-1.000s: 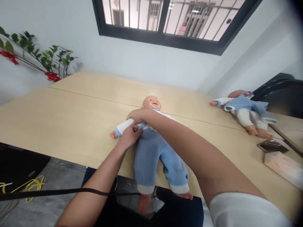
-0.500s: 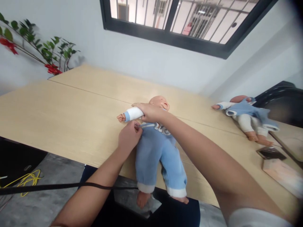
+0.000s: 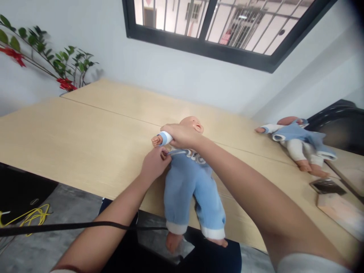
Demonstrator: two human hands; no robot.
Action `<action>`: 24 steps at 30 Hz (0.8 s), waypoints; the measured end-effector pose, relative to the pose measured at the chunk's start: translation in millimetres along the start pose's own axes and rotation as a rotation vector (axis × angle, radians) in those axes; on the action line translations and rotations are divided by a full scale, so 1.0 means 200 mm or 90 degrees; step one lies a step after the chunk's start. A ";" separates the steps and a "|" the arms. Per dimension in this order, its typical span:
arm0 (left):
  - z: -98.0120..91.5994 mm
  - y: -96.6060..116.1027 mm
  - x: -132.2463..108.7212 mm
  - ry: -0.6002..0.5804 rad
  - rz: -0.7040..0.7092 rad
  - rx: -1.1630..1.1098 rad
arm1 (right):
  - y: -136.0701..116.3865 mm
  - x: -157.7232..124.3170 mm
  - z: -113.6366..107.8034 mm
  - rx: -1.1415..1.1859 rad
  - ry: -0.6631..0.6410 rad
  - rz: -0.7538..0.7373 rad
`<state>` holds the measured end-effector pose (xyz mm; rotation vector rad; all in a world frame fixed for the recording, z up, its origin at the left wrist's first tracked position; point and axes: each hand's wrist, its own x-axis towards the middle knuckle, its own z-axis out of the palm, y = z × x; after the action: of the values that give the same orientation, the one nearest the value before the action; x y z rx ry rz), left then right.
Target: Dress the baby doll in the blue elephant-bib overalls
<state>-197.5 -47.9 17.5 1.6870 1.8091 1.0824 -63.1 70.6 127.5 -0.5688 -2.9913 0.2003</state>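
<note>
A baby doll (image 3: 192, 122) lies on its back, dressed in blue overalls (image 3: 184, 178) with white leg cuffs; its feet hang past the table's near edge. My right hand (image 3: 180, 135) reaches across its chest, fingers wrapped round the white sleeve (image 3: 165, 138). Below the blue sleeve cuff, the doll's small hand pokes out to the left. My left hand (image 3: 156, 161) is closed in a pinch at the side edge of the overalls, just under that sleeve. White curled trim (image 3: 196, 155) shows on the bib, partly covered by my right forearm.
A second doll (image 3: 295, 132) in blue and white lies at the right beside a black rounded object (image 3: 338, 125). Near it are a dark flat item (image 3: 327, 185) and a pale blurred pack (image 3: 338, 212). A black strap (image 3: 65, 227) crosses in front. A plant (image 3: 59, 62) stands at the back left.
The doll's sleeved arm has drawn in to the right, so less sleeve shows beyond my right hand. My left hand keeps its pinch at the overalls' edge.
</note>
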 end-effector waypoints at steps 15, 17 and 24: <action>-0.01 -0.01 -0.06 0.264 0.207 -0.316 | 0.05 -0.18 0.02 0.058 0.073 -0.066; 0.00 0.00 -0.05 0.224 0.188 -0.404 | 0.04 -0.20 0.02 0.045 0.075 -0.071; -0.02 0.04 -0.03 0.166 0.051 -0.577 | 0.05 -0.19 0.01 -0.001 0.038 -0.082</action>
<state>-194.5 -55.7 24.6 1.0884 1.0683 1.8483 -24.6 64.8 122.5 -0.3740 -2.9574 0.1677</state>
